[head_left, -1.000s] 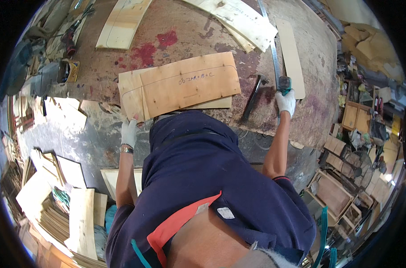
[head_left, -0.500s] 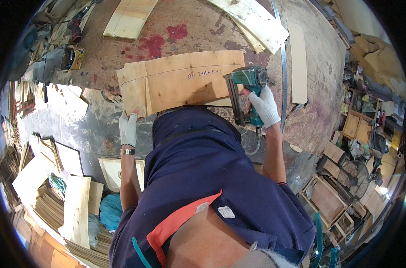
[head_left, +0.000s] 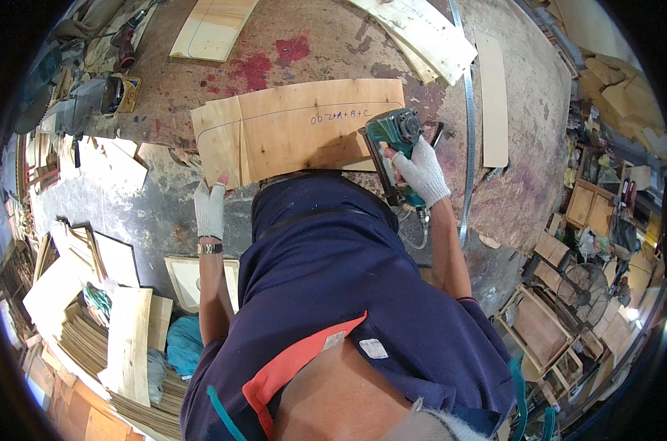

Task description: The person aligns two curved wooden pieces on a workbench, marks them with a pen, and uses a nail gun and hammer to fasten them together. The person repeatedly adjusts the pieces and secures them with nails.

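Observation:
A curved, light-brown wooden panel (head_left: pixel 297 140) with a pencilled line and blue handwriting lies near the bench's front edge, a narrower piece (head_left: pixel 219 147) overlapping its left end. My left hand (head_left: pixel 210 209), in a white fingerless-tipped glove, is closed on that end's near corner, its thumb on top and its other fingers mostly hidden. My right hand (head_left: pixel 424 175), gloved alike, wraps the handle of a green-and-black nail gun (head_left: pixel 394 132). The gun is tilted over the panel's right end; whether its nose touches the wood I cannot tell. An air hose (head_left: pixel 424 226) hangs from its handle.
Across the red-stained bench (head_left: pixel 164 95) lie more curved panels (head_left: pixel 429 44), a long metal ruler (head_left: pixel 469 140) and a pale strip (head_left: pixel 493 103). Power tools (head_left: pixel 91 95) stand at the far left. Stacked boards (head_left: pixel 128 345) lean at the lower left; a fan (head_left: pixel 582 290) stands at right.
The nail gun has turned and shifted a little left in my right hand, its top now tipped toward the panel. My left hand stays at the panel's corner.

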`<state>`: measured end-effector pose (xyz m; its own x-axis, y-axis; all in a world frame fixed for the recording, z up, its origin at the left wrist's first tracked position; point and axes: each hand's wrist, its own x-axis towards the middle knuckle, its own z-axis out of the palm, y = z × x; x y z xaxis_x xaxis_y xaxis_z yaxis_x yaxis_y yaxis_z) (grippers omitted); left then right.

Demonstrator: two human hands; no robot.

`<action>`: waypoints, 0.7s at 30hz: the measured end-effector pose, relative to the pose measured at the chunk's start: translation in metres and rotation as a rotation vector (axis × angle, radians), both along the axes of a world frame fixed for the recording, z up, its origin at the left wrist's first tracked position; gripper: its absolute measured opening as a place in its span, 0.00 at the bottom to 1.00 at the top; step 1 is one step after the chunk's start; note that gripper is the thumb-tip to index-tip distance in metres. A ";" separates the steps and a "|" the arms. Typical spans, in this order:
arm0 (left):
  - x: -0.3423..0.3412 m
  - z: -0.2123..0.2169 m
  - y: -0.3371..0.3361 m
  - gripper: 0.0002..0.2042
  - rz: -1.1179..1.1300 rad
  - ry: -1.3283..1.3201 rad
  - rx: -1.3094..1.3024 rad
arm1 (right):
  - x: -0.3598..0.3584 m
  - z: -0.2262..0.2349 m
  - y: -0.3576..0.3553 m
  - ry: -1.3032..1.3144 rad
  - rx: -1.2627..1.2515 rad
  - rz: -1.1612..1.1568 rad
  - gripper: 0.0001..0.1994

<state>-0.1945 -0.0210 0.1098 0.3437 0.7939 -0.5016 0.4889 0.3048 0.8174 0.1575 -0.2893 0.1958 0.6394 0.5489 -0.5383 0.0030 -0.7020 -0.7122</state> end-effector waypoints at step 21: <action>0.025 0.045 -0.016 0.20 -0.027 0.024 0.061 | -0.035 0.015 0.086 -0.061 0.257 0.476 0.21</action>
